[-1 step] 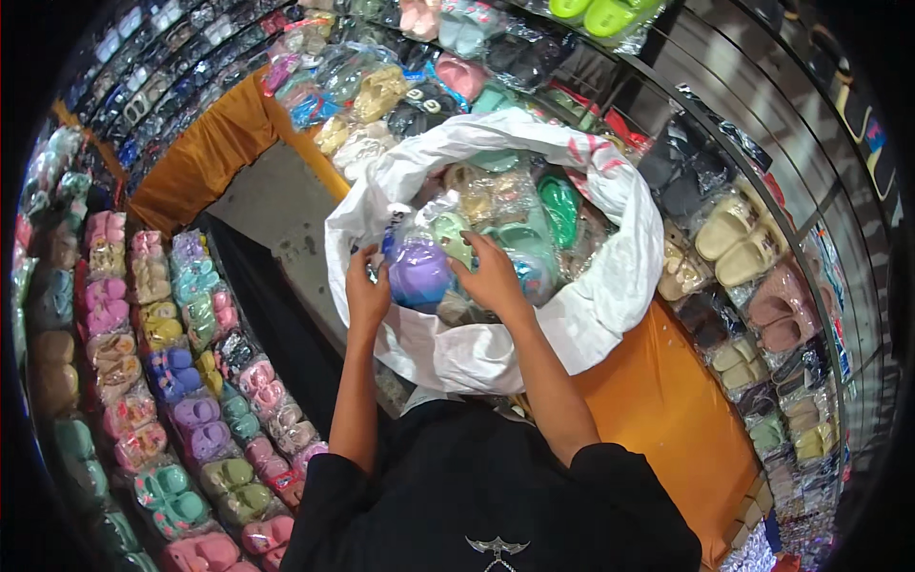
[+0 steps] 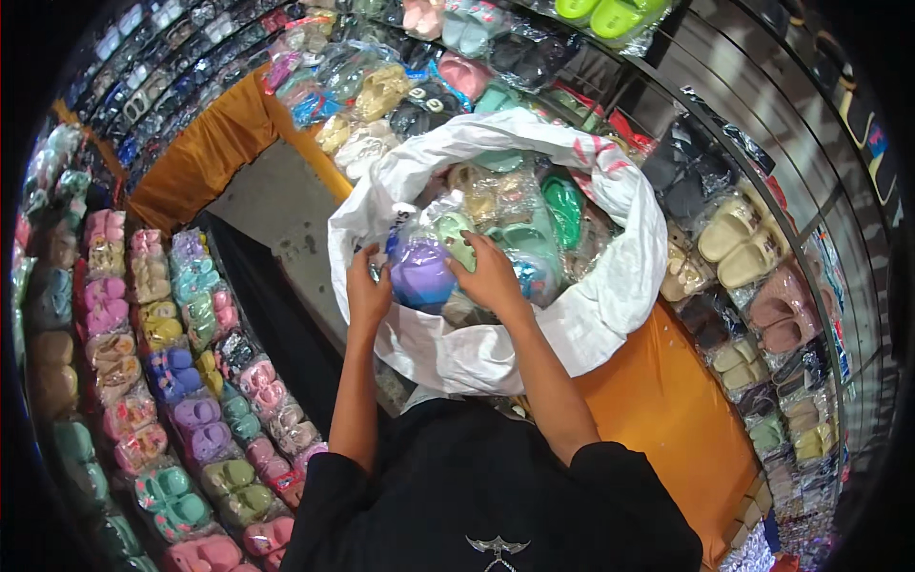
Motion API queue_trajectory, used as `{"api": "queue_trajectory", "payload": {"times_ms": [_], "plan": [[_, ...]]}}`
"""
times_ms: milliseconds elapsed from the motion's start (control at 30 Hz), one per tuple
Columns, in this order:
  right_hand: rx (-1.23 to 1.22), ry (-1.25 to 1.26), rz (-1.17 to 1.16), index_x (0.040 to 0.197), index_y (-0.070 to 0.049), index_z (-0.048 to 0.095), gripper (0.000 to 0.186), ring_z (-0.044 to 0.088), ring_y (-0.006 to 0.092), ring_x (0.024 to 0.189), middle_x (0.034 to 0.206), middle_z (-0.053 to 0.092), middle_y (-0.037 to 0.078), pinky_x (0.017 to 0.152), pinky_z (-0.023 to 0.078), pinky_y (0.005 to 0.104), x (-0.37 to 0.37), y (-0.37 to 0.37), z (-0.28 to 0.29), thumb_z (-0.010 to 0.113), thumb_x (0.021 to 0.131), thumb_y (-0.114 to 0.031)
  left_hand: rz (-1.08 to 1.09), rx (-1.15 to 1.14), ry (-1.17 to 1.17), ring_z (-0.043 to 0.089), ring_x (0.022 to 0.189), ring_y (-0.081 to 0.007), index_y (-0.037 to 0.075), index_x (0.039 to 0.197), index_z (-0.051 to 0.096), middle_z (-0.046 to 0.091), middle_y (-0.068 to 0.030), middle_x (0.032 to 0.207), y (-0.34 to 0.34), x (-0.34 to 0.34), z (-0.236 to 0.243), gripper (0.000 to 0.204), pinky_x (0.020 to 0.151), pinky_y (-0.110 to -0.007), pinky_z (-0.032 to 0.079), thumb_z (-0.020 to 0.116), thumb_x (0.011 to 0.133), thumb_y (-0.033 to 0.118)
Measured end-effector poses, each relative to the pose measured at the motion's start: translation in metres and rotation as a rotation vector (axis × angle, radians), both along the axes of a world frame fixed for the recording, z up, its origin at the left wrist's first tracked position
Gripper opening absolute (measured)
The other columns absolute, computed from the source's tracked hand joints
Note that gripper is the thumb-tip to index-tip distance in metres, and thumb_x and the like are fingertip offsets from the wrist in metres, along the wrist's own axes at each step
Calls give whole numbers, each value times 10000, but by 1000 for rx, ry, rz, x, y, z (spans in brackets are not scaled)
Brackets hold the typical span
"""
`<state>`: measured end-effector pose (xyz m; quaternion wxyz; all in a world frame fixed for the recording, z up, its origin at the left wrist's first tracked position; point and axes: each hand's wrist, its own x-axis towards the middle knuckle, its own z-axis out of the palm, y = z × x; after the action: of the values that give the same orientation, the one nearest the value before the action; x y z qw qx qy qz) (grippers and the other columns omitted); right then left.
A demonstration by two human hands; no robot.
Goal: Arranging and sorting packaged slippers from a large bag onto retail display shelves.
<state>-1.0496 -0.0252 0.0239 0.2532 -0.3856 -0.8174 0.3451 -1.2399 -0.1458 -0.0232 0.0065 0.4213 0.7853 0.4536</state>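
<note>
A white woven sack (image 2: 610,315), its rim rolled down, stands in front of me, full of footwear in clear plastic. Inside it, my left hand (image 2: 368,289) is at the left of a bagged purple-and-blue slipper (image 2: 421,271), thumb and fingers apart. From the right, my right hand (image 2: 491,275) has its thumb by the purple slipper and its bent fingers on a wrapped light-green slipper (image 2: 455,238). Plastic hides part of that grip. Deeper in the sack lie a green slipper (image 2: 562,210), a beige pair (image 2: 494,195) and a pale teal slipper (image 2: 522,238).
Rows of bagged clogs (image 2: 196,426) line the left side. Wrapped slippers (image 2: 739,240) hang on a wire rack at the right. An orange cloth (image 2: 667,410) covers a surface beside the sack, and more bagged footwear (image 2: 381,92) is heaped beyond it. Grey floor (image 2: 286,200) shows at left.
The sack and its contents sit very slightly further right in the picture. Both hands keep the same place and pose.
</note>
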Motion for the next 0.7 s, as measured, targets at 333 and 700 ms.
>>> {"api": "queue_trajectory", "payload": {"times_ms": [333, 700], "plan": [[-110, -202, -25, 1354, -13, 470, 693, 555, 362, 1174, 1279, 566, 208, 978, 452, 426, -52, -3, -32, 716, 809, -363, -141, -355, 100, 377, 1315, -380, 109, 1328, 511, 517, -126, 1347, 11, -37, -42, 637, 1044, -558, 286, 726, 730, 153], [-171, -114, -88, 1291, -16, 548, 637, 582, 357, 1139, 1249, 594, 205, 962, 460, 409, -49, 0, -42, 750, 784, -344, -210, -393, 91, 437, 1274, -357, 69, 1308, 519, 540, -140, 1322, 13, -38, -53, 558, 1030, -519, 282, 701, 801, 216]]}}
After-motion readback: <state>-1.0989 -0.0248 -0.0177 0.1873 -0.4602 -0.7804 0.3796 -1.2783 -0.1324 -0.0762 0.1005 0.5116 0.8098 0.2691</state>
